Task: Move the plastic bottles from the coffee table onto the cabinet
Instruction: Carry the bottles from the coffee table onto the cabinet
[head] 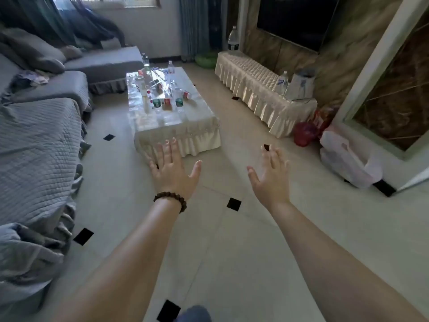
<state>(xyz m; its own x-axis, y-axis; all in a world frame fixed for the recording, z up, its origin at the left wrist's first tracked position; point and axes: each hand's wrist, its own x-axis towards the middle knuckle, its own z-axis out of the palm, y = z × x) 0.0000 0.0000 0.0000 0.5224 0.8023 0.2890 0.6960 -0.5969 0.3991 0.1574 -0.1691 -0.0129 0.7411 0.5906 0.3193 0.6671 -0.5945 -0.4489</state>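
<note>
Plastic bottles [162, 94], clear ones with red, green and white caps and labels, crowd the middle of the low coffee desk [197, 112] draped in a cream frilled cloth, some upright and some lying on their sides; their exact number is hard to tell from here. To your far left runs the grey quilted sofa [39, 135], well apart from the work. Your left hand [173, 169], with the brown beaded bracelet [171, 199] at its wrist, is spread flat with straight fingers and holds nothing, hanging in front of the desk's near edge. Your right hand [271, 175] is likewise spread and empty, out over the pale tiled floor [232, 252]. Further right stands the long cabinet [253, 73] under its cream ruffled cover, where one clear plastic bottle with a blue label [283, 82] already stands beside a pale bag [301, 84], and a large dark-labelled bottle [232, 40] stands at the far end. So you seem to be near the start: at most a bottle or two are across, and nearly the whole cluster on the desk is left to carry. You still need to step closer before you can pick any up.
</note>
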